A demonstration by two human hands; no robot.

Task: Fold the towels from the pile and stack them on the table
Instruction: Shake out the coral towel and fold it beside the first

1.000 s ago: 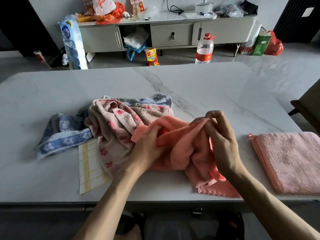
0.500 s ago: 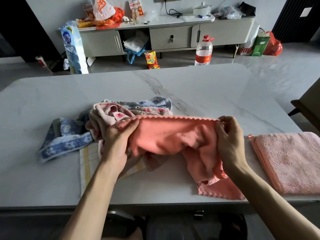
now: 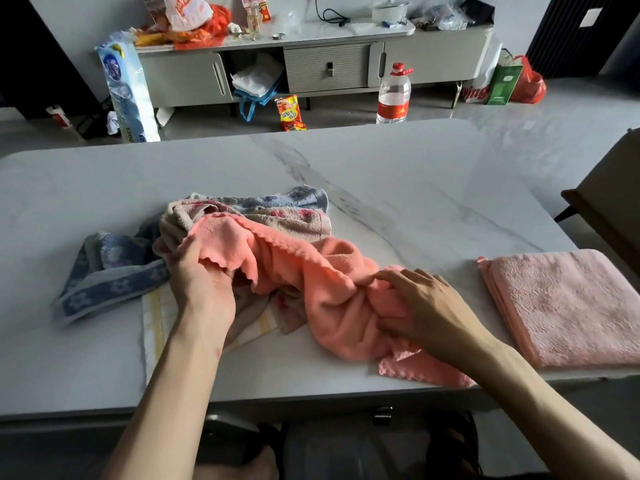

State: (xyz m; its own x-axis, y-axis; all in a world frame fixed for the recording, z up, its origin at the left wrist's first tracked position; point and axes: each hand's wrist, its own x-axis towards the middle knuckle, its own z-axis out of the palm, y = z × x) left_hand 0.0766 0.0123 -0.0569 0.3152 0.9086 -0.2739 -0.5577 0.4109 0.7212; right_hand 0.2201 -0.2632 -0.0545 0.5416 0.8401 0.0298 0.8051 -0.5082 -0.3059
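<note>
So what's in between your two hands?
The bunched-up orange towel stretches between them in the head view. The left hand grips its wavy edge and the right hand holds the other end.

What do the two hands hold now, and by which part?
Both hold the crumpled orange terry towel: the left hand grips its scalloped edge, the right hand a bunched fold nearer the middle.

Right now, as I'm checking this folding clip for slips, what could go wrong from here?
The coral towel is bunched, and its corner reaches the near edge of the table, so it might slide off. The left hand grips it right against the beige floral towel, so lifting may drag that too.
</note>
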